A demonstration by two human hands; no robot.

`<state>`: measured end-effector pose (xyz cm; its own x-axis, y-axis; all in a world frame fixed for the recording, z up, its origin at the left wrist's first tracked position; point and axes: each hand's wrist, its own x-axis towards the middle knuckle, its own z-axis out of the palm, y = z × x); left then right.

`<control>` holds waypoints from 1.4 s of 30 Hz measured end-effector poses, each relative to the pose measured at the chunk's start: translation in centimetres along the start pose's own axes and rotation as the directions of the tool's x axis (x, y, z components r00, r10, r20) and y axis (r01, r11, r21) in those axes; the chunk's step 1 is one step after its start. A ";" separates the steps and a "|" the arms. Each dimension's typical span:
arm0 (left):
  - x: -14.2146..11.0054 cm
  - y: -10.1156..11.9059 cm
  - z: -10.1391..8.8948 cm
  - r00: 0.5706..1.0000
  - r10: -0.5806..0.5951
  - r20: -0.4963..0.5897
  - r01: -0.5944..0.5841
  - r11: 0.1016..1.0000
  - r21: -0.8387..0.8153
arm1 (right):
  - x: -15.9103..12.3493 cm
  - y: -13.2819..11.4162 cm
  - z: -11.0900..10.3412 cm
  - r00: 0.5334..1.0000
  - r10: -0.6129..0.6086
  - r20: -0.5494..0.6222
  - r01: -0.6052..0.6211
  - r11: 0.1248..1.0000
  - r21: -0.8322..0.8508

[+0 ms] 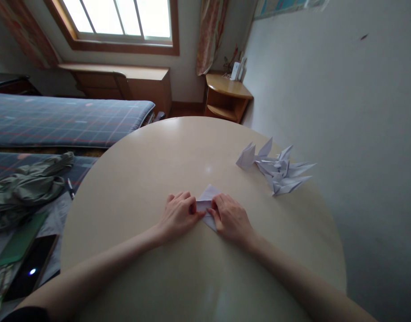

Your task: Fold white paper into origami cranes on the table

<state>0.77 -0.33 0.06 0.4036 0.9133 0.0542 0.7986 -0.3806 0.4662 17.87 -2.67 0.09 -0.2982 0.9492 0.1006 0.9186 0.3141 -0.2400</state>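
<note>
A small folded sheet of white paper (209, 193) lies on the round cream table (152, 170), one pointed corner facing away from me and another toward me. A raised fold runs across its middle. My left hand (180, 212) pinches the left end of that fold between curled fingers and thumb. At the right end, my right hand (230, 217) grips the paper the same way and covers part of it. To the right stands a cluster of several folded white paper cranes (279, 172), apart from both hands.
The white wall (326, 112) borders the table's right side. On the left are a plaid mattress (68, 120), a crumpled grey-green cloth (27, 188), a pen (70, 188), a green case (21, 241) and a dark phone (33, 268). A corner shelf (227, 85) stands beyond the table.
</note>
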 end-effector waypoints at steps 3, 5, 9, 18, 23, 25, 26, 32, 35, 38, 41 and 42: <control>0.1 -0.1 0.0 1.000 -0.026 0.006 0.027 0.999 -0.031 | 0.0 0.2 -0.1 1.000 0.001 0.002 -0.001 1.000 0.004; 0.2 -0.3 0.0 1.000 -0.030 0.008 0.031 0.998 -0.050 | 0.0 0.3 -0.1 1.000 -0.010 0.009 0.010 1.000 -0.024; 0.2 -0.6 0.1 1.000 -0.013 0.013 0.014 0.997 -0.078 | 0.0 0.3 -0.2 1.000 -0.017 0.023 0.018 0.999 -0.050; 0.2 -1.3 -0.1 0.998 0.031 0.047 -0.027 0.996 -0.087 | -0.1 1.6 -0.4 0.999 0.044 -0.005 -0.044 0.999 0.008; 0.1 -2.2 -0.4 0.989 0.134 0.069 -0.126 0.985 -0.114 | -0.2 3.0 -0.8 1.000 0.023 -0.011 -0.023 0.999 0.033; 0.1 -2.6 -0.5 0.982 0.170 0.080 -0.159 0.980 -0.122 | -0.2 3.3 -0.9 1.000 0.001 0.009 -0.001 0.999 0.036; 0.1 -2.8 -0.5 0.980 0.183 0.072 -0.174 0.977 -0.122 | -0.1 3.4 -1.0 1.000 -0.009 0.022 0.009 0.999 0.039; -0.1 -3.1 -0.4 0.897 0.441 -0.037 -0.440 0.880 -0.177 | 0.1 3.9 -1.2 0.997 -0.049 0.057 0.046 0.998 0.053; -0.2 -3.1 -0.7 0.796 0.604 0.029 -0.592 0.789 -0.166 | 0.0 4.1 -1.1 0.996 -0.080 0.045 0.076 0.994 0.076; -0.3 -3.2 -1.1 0.738 0.667 0.100 -0.664 0.745 -0.067 | -0.1 4.4 -0.8 0.994 -0.109 -0.014 0.110 0.988 0.105; -0.4 -3.5 -1.1 0.729 0.680 0.078 -0.684 0.729 0.034 | -0.3 4.5 -0.5 0.979 -0.160 -0.124 0.176 0.976 0.129; -0.4 -3.5 -1.0 0.721 0.691 0.055 -0.693 0.718 0.065 | -0.3 4.5 -0.5 0.968 -0.195 -0.155 0.218 0.966 0.142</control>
<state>-2.66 0.78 -0.76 0.8674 0.3874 0.3124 0.3224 -0.9156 0.2401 22.20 -1.61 -0.53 -0.4280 0.8545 0.2944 0.7851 0.5128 -0.3472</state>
